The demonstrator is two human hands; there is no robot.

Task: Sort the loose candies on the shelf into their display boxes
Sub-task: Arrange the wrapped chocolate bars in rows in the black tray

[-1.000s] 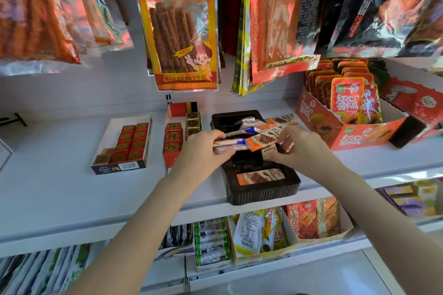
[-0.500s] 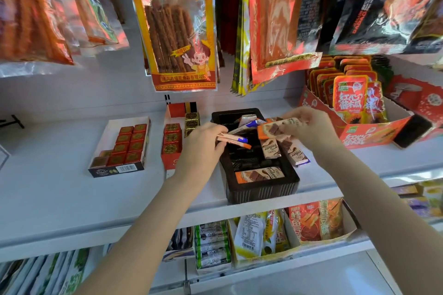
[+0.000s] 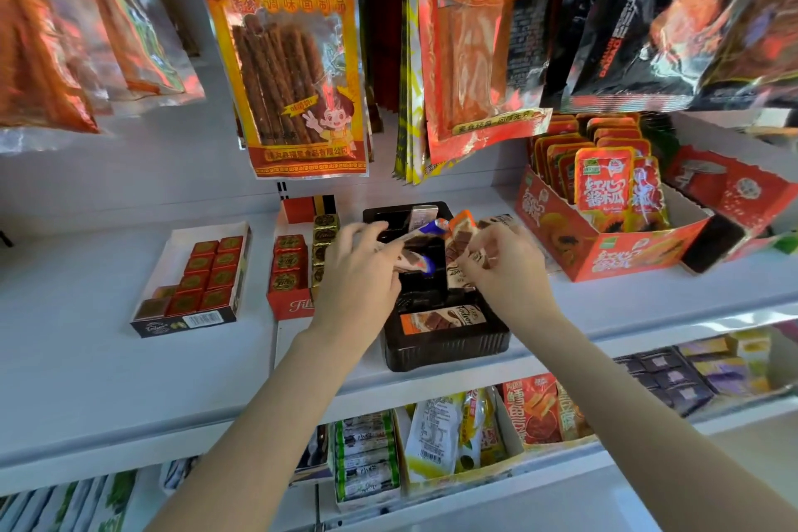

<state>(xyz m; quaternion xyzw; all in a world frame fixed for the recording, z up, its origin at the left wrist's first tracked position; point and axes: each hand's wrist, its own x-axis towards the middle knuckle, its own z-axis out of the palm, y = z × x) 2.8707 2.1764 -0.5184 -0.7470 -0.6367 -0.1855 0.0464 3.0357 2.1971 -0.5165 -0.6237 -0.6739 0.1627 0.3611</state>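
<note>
A black plastic display tray (image 3: 444, 350) sits at the shelf's front edge, with one orange chocolate bar (image 3: 440, 320) lying in its near compartment. Above the tray's left side my left hand (image 3: 358, 276) grips a few blue-tipped chocolate bars (image 3: 421, 244). My right hand (image 3: 505, 268) is over the tray's right side and pinches orange-and-brown chocolate bars (image 3: 460, 235). Both hands hide the middle of the tray.
A red box of red and gold candy cubes (image 3: 293, 263) stands just left of the tray, a white-lined box of red cubes (image 3: 207, 276) farther left. An orange snack carton (image 3: 604, 238) is at the right. Hanging snack bags (image 3: 289, 52) crowd overhead.
My right hand came back down from the right and in over the tray with its bars. My left hand stayed above the tray's left side, still holding the blue-tipped bars.
</note>
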